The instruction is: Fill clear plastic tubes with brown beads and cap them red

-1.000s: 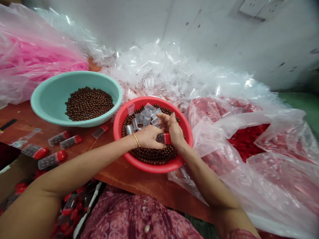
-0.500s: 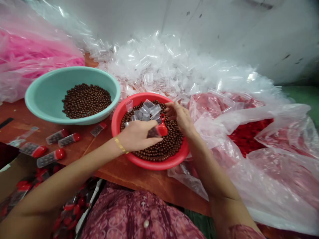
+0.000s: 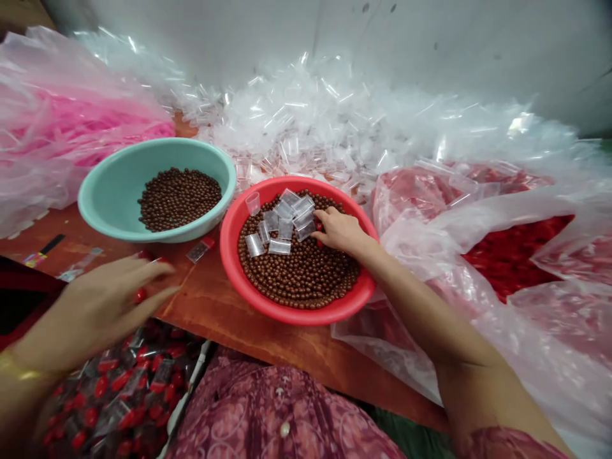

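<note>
A red bowl (image 3: 234, 223) holds brown beads (image 3: 306, 274) with several empty clear tubes (image 3: 280, 226) lying on top. My right hand (image 3: 340, 231) rests in this bowl at the edge of the tubes. Its fingers are curled, and a small red cap (image 3: 319, 243) shows under them. My left hand (image 3: 102, 303) hovers at the table's front left edge, above a heap of filled red-capped tubes (image 3: 119, 395). It is smeared by motion, and a bit of red shows beneath its palm.
A teal bowl (image 3: 102, 197) of brown beads stands left of the red bowl. One filled tube (image 3: 201, 250) lies between them. Clear tubes (image 3: 335, 121) are piled along the wall. A pink-filled bag (image 3: 57, 127) lies far left, and a bag of red caps (image 3: 516, 255) lies right.
My left hand has carried the filled red-capped tube out of the red bowl and swung left to the table edge. My right hand has stayed in the bowl, settling at the clear tubes.
</note>
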A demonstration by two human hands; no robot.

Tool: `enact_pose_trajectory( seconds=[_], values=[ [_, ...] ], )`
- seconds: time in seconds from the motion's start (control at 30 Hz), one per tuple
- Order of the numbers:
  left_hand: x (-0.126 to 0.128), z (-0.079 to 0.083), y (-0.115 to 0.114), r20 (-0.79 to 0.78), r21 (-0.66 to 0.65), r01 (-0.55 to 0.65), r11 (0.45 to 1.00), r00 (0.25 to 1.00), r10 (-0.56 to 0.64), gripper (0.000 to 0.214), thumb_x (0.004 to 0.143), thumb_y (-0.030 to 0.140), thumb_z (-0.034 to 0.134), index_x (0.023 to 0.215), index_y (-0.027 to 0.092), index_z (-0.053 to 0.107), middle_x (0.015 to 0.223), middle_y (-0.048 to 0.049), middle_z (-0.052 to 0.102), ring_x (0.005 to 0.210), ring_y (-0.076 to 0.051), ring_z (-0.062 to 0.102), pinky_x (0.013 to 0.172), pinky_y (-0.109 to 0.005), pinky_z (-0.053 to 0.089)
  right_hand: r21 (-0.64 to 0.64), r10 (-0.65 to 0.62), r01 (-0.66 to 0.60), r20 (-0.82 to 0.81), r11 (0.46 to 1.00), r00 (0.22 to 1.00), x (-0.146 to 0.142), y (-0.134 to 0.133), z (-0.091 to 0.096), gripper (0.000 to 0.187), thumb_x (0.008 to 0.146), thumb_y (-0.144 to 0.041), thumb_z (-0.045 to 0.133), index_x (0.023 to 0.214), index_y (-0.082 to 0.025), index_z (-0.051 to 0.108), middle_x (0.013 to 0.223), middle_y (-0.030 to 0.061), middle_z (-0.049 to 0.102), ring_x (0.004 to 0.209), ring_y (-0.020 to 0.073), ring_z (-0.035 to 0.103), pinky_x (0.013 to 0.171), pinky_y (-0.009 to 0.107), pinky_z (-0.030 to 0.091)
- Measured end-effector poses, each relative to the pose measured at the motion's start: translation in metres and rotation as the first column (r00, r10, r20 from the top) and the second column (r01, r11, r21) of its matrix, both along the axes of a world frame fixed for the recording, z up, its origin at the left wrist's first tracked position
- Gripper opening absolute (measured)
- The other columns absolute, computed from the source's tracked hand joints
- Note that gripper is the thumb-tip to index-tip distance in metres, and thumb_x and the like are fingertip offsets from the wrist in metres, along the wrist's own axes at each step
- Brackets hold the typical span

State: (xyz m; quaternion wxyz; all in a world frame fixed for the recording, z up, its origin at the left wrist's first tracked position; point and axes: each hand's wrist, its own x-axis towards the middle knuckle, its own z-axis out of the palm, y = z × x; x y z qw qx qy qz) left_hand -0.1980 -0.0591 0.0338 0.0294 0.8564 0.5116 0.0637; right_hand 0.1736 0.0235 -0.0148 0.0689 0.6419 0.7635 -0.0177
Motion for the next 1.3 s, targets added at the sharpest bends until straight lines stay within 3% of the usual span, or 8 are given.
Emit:
enact_pose_trajectory(
  seconds=[0.13, 0.3, 0.4, 0.57, 0.7, 0.8, 1.1, 1.3],
  values=[
    [0.119, 0.008, 0.041, -0.184, -0.091, 0.325, 0.941, 0.923, -0.337, 0.024, 0.088, 0.029, 0.044, 0.089, 0.017, 0.065, 0.085, -0.0072, 0.066, 0.085, -0.018, 0.060, 0.077, -0.029, 0.045, -0.012, -0.134, 0.134, 0.000, 0.991, 0.991, 0.002, -0.001, -0.003, 0.032, 0.085, -0.021, 0.043, 0.113, -0.011, 0.056, 0.112, 0.0188, 0.063, 0.100, 0.0300, 0.062, 0.075, 0.036, 0.048],
    [0.193, -0.039, 0.081, -0.314, -0.246, 0.374, 0.894, 0.842, -0.438, 0.021, 0.081, 0.017, 0.055, 0.098, 0.010, 0.065, 0.097, -0.0164, 0.065, 0.089, -0.025, 0.062, 0.073, -0.032, 0.047, 0.017, -0.141, 0.141, -0.005, 0.990, 0.990, 0.006, -0.008, -0.006, 0.028, 0.082, -0.020, 0.044, 0.104, -0.011, 0.059, 0.102, 0.0192, 0.067, 0.098, 0.0305, 0.063, 0.074, 0.035, 0.047],
    [0.199, -0.055, 0.093, -0.348, -0.235, 0.406, 0.883, 0.813, -0.467, 0.024, 0.084, 0.009, 0.044, 0.090, 0.012, 0.067, 0.092, -0.0168, 0.065, 0.089, -0.025, 0.062, 0.072, -0.034, 0.046, 0.054, -0.170, 0.174, -0.062, 0.983, 0.983, 0.009, -0.008, -0.005, 0.032, 0.081, -0.021, 0.045, 0.110, -0.012, 0.055, 0.099, 0.0169, 0.068, 0.094, 0.0298, 0.064, 0.072, 0.035, 0.046],
    [0.188, -0.046, 0.094, -0.318, -0.114, 0.578, 0.808, 0.749, -0.581, 0.022, 0.082, 0.012, 0.047, 0.088, 0.017, 0.068, 0.113, -0.0146, 0.060, 0.104, -0.023, 0.055, 0.085, -0.036, 0.043, 0.132, -0.168, 0.195, -0.186, 0.972, 0.968, 0.015, -0.004, -0.001, 0.033, 0.080, -0.020, 0.044, 0.111, -0.013, 0.052, 0.102, 0.0140, 0.068, 0.094, 0.0272, 0.063, 0.073, 0.032, 0.043],
    [0.184, -0.039, 0.083, -0.337, -0.172, 0.223, 0.960, 0.902, -0.270, 0.036, 0.089, 0.029, 0.036, 0.100, 0.009, 0.065, 0.097, -0.0177, 0.065, 0.092, -0.025, 0.062, 0.075, -0.032, 0.047, 0.099, -0.156, 0.184, -0.234, 0.978, 0.960, 0.018, -0.002, 0.001, 0.032, 0.081, -0.020, 0.044, 0.111, -0.014, 0.052, 0.099, 0.0121, 0.070, 0.090, 0.0265, 0.064, 0.071, 0.032, 0.041],
    [0.188, -0.045, 0.083, -0.354, -0.278, -0.027, 0.960, 0.932, -0.076, 0.053, 0.088, 0.048, 0.034, 0.092, 0.008, 0.067, 0.089, -0.0182, 0.069, 0.089, -0.027, 0.065, 0.072, -0.031, 0.048, 0.103, -0.157, 0.187, -0.245, 0.977, 0.957, 0.019, -0.001, 0.002, 0.032, 0.081, -0.020, 0.043, 0.111, -0.014, 0.053, 0.100, 0.0122, 0.070, 0.090, 0.0264, 0.064, 0.070, 0.032, 0.040],
    [0.214, -0.069, 0.107, 0.009, -0.404, -0.138, 0.904, 0.988, 0.155, 0.036, 0.073, 0.046, 0.058, 0.091, 0.016, 0.068, 0.081, -0.0069, 0.070, 0.077, -0.021, 0.064, 0.063, -0.026, 0.045, 0.132, -0.141, 0.185, -0.288, 0.974, 0.947, 0.024, 0.000, -0.004, 0.031, 0.080, -0.022, 0.045, 0.109, -0.015, 0.054, 0.095, 0.0104, 0.070, 0.088, 0.0255, 0.063, 0.068, 0.031, 0.039],
    [0.210, -0.052, 0.103, -0.241, -0.346, 0.045, 0.937, 0.961, -0.135, 0.025, 0.079, 0.027, 0.053, 0.090, 0.013, 0.070, 0.087, -0.0116, 0.070, 0.082, -0.023, 0.066, 0.070, -0.027, 0.047, 0.153, -0.116, 0.184, -0.370, 0.971, 0.922, 0.028, 0.002, -0.006, 0.031, 0.078, -0.022, 0.047, 0.107, -0.015, 0.055, 0.093, 0.0097, 0.069, 0.083, 0.0243, 0.061, 0.066, 0.030, 0.038]
  ],
)
